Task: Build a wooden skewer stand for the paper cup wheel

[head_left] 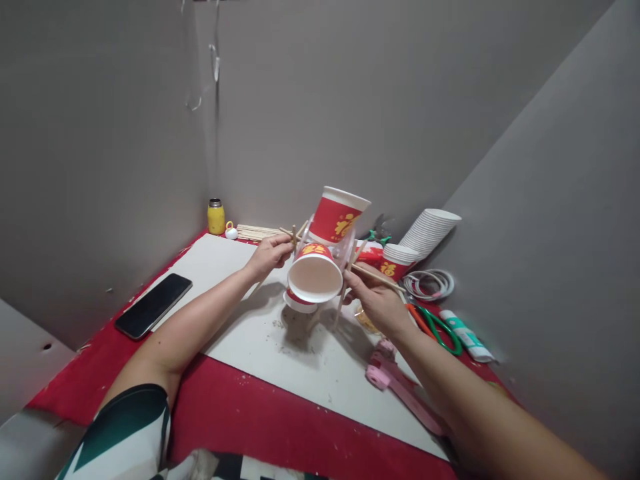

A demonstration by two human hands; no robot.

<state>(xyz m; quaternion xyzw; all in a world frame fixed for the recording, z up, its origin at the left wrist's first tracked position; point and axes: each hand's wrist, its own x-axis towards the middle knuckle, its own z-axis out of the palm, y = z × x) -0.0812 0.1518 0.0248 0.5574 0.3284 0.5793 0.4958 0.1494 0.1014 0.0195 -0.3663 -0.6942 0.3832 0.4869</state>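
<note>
An assembly of red-and-white paper cups with gold lettering (340, 223) is held tilted above the flat white board (216, 257) on the red surface (240, 400); the left hand (270, 259), grip narrow, pinches its slim wooden sticks (294, 235), the right hand (381, 307) has its grip around sticks opposite, and a pink plastic tool (407, 397) lies below the right hand

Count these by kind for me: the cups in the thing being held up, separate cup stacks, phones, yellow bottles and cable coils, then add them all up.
Held cups: 3 in sight
Cup stacks: 2
Phones: 1
Yellow bottles: 1
Cable coils: 1
Total: 8
</note>
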